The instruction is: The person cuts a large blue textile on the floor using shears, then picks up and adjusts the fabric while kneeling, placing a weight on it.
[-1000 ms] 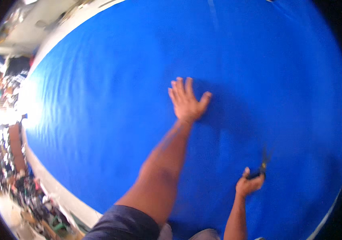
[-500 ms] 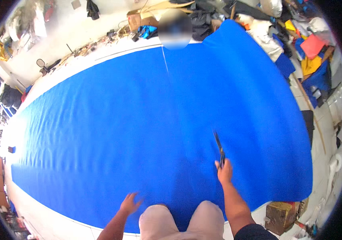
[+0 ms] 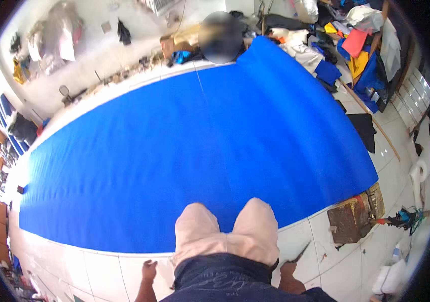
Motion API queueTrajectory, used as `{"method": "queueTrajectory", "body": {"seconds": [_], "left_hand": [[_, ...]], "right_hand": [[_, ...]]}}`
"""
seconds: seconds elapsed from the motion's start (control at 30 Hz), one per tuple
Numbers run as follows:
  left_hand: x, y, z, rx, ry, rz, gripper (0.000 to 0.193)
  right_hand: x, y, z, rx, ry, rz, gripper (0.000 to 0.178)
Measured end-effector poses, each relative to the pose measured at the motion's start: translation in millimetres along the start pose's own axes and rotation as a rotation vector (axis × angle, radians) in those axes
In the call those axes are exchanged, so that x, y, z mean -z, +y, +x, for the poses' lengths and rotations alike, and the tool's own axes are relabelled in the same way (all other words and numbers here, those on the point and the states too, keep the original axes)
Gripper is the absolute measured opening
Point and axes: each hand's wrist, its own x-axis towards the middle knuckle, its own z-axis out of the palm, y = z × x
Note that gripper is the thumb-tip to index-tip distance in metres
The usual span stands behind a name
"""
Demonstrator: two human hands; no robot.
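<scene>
A wide blue cloth (image 3: 139, 166) lies spread over the floor, its right side rising in a thick fold or roll (image 3: 295, 95). A thin pale line runs from the far edge toward the middle. Beside my right thigh, my right hand (image 3: 288, 271) grips a pair of scissors (image 3: 303, 250), blades pointing forward and right over the white tiles. Its fingers are partly hidden. Low on the other side, my left hand (image 3: 149, 271) hangs over the tiles, just short of the cloth's near edge, fingers loosely apart with nothing seen in them. My knees are over the near edge.
A worn brown box (image 3: 348, 220) stands at the cloth's near right corner. Coloured scraps (image 3: 358, 63) pile up at the far right, beside a long wooden stick (image 3: 371, 118). A blurred round patch covers part of the far edge. Bags (image 3: 66, 38) hang on the far wall.
My right hand has drawn back from above the cloth to beside my thigh, still holding the scissors. My left hand is lower and further back. The view has shifted, showing more near floor.
</scene>
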Motion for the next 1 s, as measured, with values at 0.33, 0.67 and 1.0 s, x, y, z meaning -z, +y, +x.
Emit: {"method": "queueTrajectory", "body": {"seconds": [0.33,0.67,1.0], "left_hand": [[-26.0,190.7,-5.8,-0.675,-0.049,0.157,0.046],[-88.6,243.0,-96.6,-1.012,-0.125,0.673,0.051],[-32.2,267.5,-170.2,-0.79,-0.393,0.692,0.039]], "right_hand": [[-16.0,-10.6,-16.1,0.145,-0.151,-0.133,0.031],[-28.4,-188.7,1.4,1.077,-0.465,-0.334,0.058],[-54.2,-311.7,48.7,0.447,-0.425,-0.125,0.066]]}}
